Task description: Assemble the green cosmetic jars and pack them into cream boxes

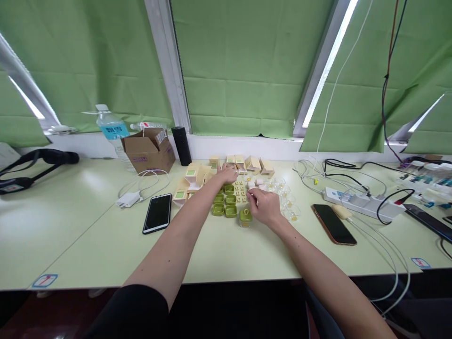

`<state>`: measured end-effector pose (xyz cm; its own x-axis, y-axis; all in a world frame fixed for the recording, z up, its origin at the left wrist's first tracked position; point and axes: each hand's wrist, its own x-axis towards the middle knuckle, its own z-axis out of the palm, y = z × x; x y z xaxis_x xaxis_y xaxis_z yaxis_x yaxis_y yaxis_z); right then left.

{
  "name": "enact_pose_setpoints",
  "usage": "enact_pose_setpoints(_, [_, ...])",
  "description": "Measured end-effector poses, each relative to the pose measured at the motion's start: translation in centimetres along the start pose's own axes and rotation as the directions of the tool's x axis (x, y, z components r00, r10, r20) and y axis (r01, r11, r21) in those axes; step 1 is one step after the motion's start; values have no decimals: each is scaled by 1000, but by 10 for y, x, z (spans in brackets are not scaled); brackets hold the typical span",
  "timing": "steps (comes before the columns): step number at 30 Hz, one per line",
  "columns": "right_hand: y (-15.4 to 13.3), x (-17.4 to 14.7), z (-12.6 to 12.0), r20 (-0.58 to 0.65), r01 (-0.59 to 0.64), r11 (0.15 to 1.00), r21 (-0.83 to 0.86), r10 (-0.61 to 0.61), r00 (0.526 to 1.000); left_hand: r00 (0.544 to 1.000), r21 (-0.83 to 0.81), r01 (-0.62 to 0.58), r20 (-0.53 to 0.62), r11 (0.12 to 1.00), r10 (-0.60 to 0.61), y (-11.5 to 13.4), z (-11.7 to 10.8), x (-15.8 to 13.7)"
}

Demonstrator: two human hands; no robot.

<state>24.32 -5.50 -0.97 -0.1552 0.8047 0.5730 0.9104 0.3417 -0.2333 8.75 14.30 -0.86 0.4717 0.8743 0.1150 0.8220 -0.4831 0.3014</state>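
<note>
My left hand [228, 174] reaches over the back of the green containers, close to the small cream boxes. Its fingers look stretched out, and I see nothing held in them. My right hand [264, 205] is closed in a pinch near the small pale pieces [259, 181]; whatever is between its fingertips is too small to make out. Just left of that hand stands a clear jar with a green lid [245, 216]. Green square lids [230, 211] lie in rows below my left hand. Tiny yellowish pieces [240, 192] lie between my hands. Clear cups [290, 213] sit to the right.
Cream boxes [252, 163] line the back, with more [181, 196] at left. A phone [157, 213] lies left, another phone [332, 223] right, near a power strip [363, 205] and cables. A cardboard box [150, 153], a black cylinder [181, 146] and a water bottle [112, 129] stand behind.
</note>
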Motion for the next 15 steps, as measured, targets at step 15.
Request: enact_pose_setpoints(15, [-5, 2, -1, -61, -93, 979, 183, 105, 993, 996, -5, -9, -94, 1000, 8, -3, -37, -37])
